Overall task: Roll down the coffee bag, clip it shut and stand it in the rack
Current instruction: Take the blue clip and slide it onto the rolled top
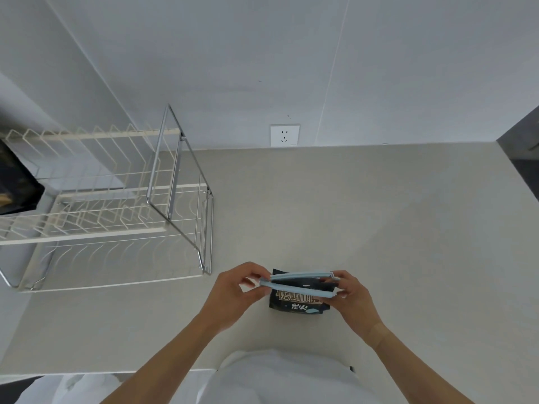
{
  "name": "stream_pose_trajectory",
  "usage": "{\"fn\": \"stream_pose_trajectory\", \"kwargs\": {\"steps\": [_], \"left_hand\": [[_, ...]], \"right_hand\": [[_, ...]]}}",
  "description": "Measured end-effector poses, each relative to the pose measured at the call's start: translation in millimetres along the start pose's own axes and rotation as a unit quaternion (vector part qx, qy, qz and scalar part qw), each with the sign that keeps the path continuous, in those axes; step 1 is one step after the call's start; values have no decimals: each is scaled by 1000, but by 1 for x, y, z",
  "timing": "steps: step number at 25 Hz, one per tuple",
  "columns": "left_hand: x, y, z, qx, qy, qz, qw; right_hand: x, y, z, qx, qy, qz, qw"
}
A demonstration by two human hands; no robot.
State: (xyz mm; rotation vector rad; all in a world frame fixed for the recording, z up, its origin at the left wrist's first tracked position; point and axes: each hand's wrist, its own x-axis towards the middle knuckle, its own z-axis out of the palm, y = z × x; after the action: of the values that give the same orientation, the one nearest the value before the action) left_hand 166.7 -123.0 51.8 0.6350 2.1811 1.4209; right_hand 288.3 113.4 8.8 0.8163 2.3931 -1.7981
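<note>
Straddling the black coffee bag (300, 300), the pale-blue plastic clip (300, 282) gapes open; your left hand (233, 290) and right hand (351, 291) pinch its ends to align it.

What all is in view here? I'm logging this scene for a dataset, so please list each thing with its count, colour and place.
Coffee bag: one, black with pale print, on the counter near the front edge, between the hands.
Sealing clip: one, light blue, its two long bars apart, across the bag's top.
Dish rack: one, cream wire tiers in a silver frame, left on the counter.
Dark packet: one, black, at the rack's far left, partly cut off.
Wall socket: one, white, on the back wall just above the counter.
Counter: one, beige.
Left hand: pinching the clip's left end.
Right hand: holding the clip's right end.
</note>
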Motion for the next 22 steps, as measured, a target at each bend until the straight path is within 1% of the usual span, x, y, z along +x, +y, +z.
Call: {"fn": "stream_pose_trajectory", "kwargs": {"steps": [4, 6, 13, 17, 20, 22], "left_hand": [[0, -2, 10, -37, 24, -41, 998], [1, -2, 13, -47, 27, -52, 997], [9, -2, 19, -45, 23, -77, 996], [12, 3, 23, -21, 20, -70, 997], [14, 9, 22, 11, -13, -42, 999], [20, 16, 23, 52, -67, -28, 996]], "right_hand": [[1, 1, 0, 37, 9, 25, 999], [1, 1, 0, 52, 15, 23, 998], [1, 3, 0, 68, 12, 18, 997], [2, 1, -1, 45, 13, 6, 999], [2, 0, -2, 29, 9, -10, 999], [1, 0, -2, -8, 6, -23, 1000]]}}
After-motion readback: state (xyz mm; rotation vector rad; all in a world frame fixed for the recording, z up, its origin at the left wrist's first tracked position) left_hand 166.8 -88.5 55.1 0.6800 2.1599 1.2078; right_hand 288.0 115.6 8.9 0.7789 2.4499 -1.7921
